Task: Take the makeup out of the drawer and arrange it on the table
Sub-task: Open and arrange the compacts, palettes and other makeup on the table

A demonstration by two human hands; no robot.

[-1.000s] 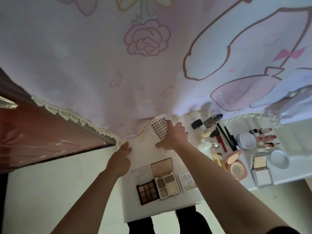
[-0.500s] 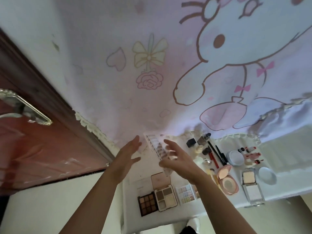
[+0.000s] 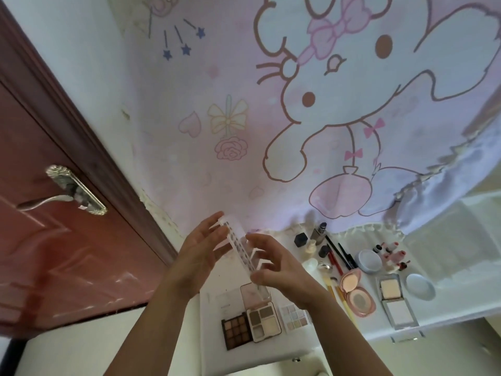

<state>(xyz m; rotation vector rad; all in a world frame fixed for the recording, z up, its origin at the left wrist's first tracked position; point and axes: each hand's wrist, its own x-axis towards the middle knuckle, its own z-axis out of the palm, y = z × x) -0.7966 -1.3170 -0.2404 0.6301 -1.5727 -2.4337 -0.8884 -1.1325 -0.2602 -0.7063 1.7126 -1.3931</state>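
**Head view: clear palette case (image 3: 235,241) held up between both hands**

Nearest, two bare forearms across the lower edge. Left hand (image 3: 200,256) spread, fingers (image 3: 210,226) nearly straight and laid against the upper end of the case. Right hand (image 3: 282,272) curled, thumb and fingers (image 3: 267,244) pinching the lower half. Case tilted on edge above the worktop (image 3: 214,348), clear of everything lying there, with rows of small pans showing through the plastic.

Below, on the white worktop, near edge first: dark nine-pan palette (image 3: 235,331); just beside it, four-pan palette (image 3: 264,322) with pink lid open; then pale small palette (image 3: 295,316). Further right, open pink compact (image 3: 357,299), open square compact (image 3: 395,302), blue lid (image 3: 420,289). Behind those, blue jar (image 3: 370,260), pink-capped bottles (image 3: 393,253), red and black pencils (image 3: 339,256), black cube (image 3: 301,238), grey bottle (image 3: 320,230).

Beyond, cartoon-rabbit curtain (image 3: 352,104) hanging over the back edge. At left, red-brown door (image 3: 54,253) with metal handle (image 3: 62,194).
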